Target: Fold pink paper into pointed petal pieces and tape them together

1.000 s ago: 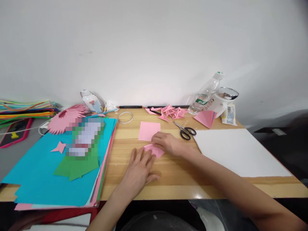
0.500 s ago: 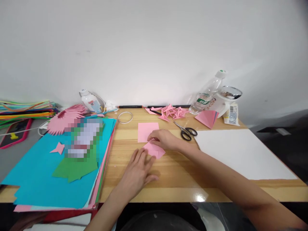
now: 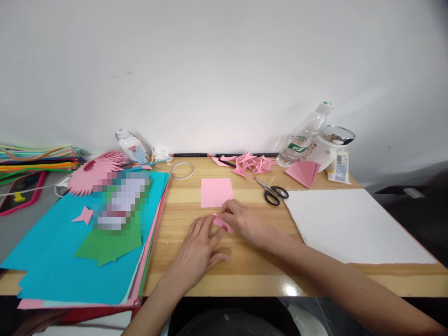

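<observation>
A small piece of folded pink paper (image 3: pixel 224 224) lies on the wooden table between my hands, largely covered by fingers. My left hand (image 3: pixel 199 247) rests at its left and near side, fingers stretched and thumb apart, the fingertips touching the paper. Over its far right edge, my right hand (image 3: pixel 245 223) is closed with bent fingers pinching the paper. Just beyond lies a flat pink square sheet (image 3: pixel 216 192), close to the right fingertips. Black-handled scissors (image 3: pixel 271 192) are to the right of this sheet.
Pink folded pieces (image 3: pixel 250 163) are piled by the wall. A plastic bottle (image 3: pixel 303 137) and white board (image 3: pixel 353 226) are to the right. Coloured sheets (image 3: pixel 80 275) and a pink pleated ring (image 3: pixel 96 172) occupy the left. A tape ring (image 3: pixel 182 171) lies farther back.
My right hand has come slightly nearer and turned the far part of the pink paper toward me, so less of the paper shows. My left hand has barely moved.
</observation>
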{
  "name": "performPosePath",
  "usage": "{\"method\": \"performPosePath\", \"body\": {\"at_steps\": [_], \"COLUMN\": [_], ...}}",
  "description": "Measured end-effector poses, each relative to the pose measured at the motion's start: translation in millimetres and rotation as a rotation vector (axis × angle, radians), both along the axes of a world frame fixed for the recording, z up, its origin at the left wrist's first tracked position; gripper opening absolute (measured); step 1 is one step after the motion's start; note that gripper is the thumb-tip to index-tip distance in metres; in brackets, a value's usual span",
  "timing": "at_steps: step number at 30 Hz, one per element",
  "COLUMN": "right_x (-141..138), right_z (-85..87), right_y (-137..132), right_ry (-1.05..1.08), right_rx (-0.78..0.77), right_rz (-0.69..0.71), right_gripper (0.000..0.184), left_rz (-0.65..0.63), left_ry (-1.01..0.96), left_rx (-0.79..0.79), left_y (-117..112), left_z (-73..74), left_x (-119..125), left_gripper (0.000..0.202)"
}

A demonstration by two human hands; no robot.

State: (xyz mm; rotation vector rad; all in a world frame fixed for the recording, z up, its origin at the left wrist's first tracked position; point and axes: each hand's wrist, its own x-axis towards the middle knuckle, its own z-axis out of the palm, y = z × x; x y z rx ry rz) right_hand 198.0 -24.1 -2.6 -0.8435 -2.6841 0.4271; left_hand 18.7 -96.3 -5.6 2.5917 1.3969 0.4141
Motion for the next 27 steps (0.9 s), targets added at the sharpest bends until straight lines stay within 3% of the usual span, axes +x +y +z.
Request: {"method": "performPosePath", "body": {"at_steps": [7,13,19,23,27], "right_x": [11,11,13,13,14], "right_z": [-20.8,-24.8,-26.2,-25.3,-22.5], "right_y": [2,6,7,8,8], "right_ry": [0.25,0.393,0.402,0.382,0.344], "right_rx": [-0.057,-0.042,-0.019,-0.004,0.0], "right_rz": [0.064,0.07,0.07,0.062,0.091], "right_gripper": [0.016,0.021,0.019,0.018,0.029], "left_rz": [0.017,-0.11,-0.151,-0.112,-0.12], "left_ry": [-0.094,-0.046,-0.148,-0.241,-0.297], "left_rx": [-0.075,-0.108,-0.04,-0.124,-0.234], "left_y": [-1,13,47,66,71], "left_z": [3.1,12.3,-1.1,-6.8,-2.7], "left_x": [-3,-19,-31,-28,-27], "left_gripper": [0.051,0.042,0.028,0.023,0.022]}}
